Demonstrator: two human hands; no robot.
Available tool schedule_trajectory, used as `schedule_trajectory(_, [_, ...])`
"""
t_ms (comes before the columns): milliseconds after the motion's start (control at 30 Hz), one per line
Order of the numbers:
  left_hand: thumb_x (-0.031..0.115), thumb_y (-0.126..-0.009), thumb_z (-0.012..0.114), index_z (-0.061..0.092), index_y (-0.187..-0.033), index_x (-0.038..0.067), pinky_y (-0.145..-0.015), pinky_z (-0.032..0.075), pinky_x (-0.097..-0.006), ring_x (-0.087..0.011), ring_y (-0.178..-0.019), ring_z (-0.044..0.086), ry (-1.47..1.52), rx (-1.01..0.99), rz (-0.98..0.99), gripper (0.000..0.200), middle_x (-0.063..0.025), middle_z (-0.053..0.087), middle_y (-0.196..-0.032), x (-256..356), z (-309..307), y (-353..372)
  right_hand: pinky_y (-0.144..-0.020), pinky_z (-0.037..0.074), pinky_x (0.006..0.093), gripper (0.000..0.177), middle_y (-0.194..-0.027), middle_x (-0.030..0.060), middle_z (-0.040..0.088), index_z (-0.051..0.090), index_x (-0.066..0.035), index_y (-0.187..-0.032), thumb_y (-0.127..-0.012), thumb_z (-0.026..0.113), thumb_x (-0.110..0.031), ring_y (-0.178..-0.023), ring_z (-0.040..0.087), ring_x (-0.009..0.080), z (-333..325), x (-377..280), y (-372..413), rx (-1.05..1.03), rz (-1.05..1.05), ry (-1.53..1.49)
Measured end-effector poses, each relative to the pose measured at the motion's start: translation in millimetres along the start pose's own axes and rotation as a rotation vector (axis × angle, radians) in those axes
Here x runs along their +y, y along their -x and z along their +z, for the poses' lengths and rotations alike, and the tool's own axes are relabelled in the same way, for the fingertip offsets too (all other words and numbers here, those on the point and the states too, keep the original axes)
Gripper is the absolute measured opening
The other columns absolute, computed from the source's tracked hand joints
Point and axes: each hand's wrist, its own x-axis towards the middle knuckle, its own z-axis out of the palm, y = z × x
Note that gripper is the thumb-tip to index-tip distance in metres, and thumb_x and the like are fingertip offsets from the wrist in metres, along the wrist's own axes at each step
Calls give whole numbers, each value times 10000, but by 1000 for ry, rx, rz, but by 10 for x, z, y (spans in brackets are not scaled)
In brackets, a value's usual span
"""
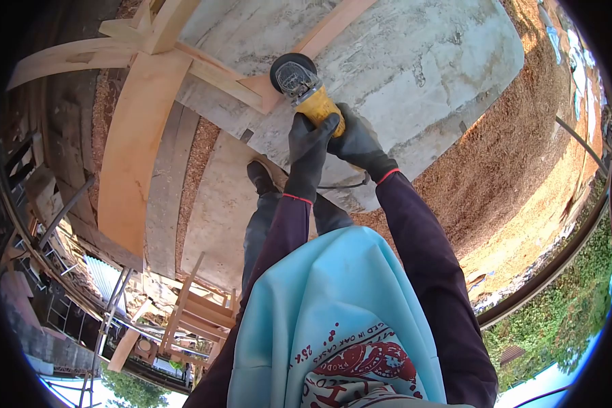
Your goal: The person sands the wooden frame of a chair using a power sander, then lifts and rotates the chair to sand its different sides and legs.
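A yellow angle grinder [319,109] with a dark round disc [293,70] is held out in front of me. My left hand [311,141], in a dark glove, wraps round its body from the left. From the right, my right hand [358,139], gloved alike, grips its rear part. The disc lies over or against the joint of a wooden frame [268,88], whose pale pieces meet there; exact contact cannot be made out. A dark cord [343,186] trails below my hands.
Under the frame is a grey, worn board [415,88]. Sawdust [483,190] covers the ground at right. A wide curved plank [132,156] stands out at left. A slatted wooden piece [200,313] sits at lower left. My shoe [260,178] is beside the board.
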Motion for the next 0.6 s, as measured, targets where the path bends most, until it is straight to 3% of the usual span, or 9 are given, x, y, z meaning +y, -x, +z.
schedule_trajectory(233, [185, -931, 773, 575, -1267, -48, -949, 518, -305, -158, -1089, 655, -163, -79, 47, 455, -101, 677, -1201, 366, 481, -368, -793, 559, 471, 561, -983, 200, 738, 579, -82, -1183, -747, 814, -345, -960, 710, 420, -401, 91, -309, 97, 88, -83])
schedule_trajectory(267, [202, -921, 781, 589, -1252, -51, -934, 529, -302, -159, -1067, 669, -69, -109, 74, 459, -105, 687, -1188, 347, 566, -446, -793, 559, 471, 561, -983, 200, 738, 579, -82, -1183, -747, 814, -345, -960, 710, 420, -462, 112, -352, 108, 87, -85])
schedule_trajectory(367, [174, -889, 792, 579, -1233, -42, -896, 544, -316, -178, -1020, 682, -167, -145, 50, 458, -114, 695, -1150, 530, 847, -637, -808, 562, 442, 569, -974, 201, 735, 592, -44, -1179, -732, 823, -310, -932, 731, 381, -702, 201, -511, 182, 126, -213])
schedule_trajectory(467, [193, -902, 787, 603, -1238, -31, -903, 543, -312, -166, -1021, 685, -163, -219, 97, 443, -100, 701, -1160, 535, 1089, -986, -803, 560, 388, 547, -958, 180, 729, 605, 23, -1132, -730, 836, -267, -885, 729, 274, -990, 211, -710, 235, 71, -255])
schedule_trajectory(600, [235, -916, 781, 650, -1237, -8, -906, 540, -305, -148, -996, 687, -207, -284, 129, 423, -76, 716, -1141, 672, 1411, -1314, -783, 565, 366, 528, -963, 143, 727, 608, 30, -1131, -746, 849, -240, -866, 717, 223, -1264, 332, -998, 304, 28, -335])
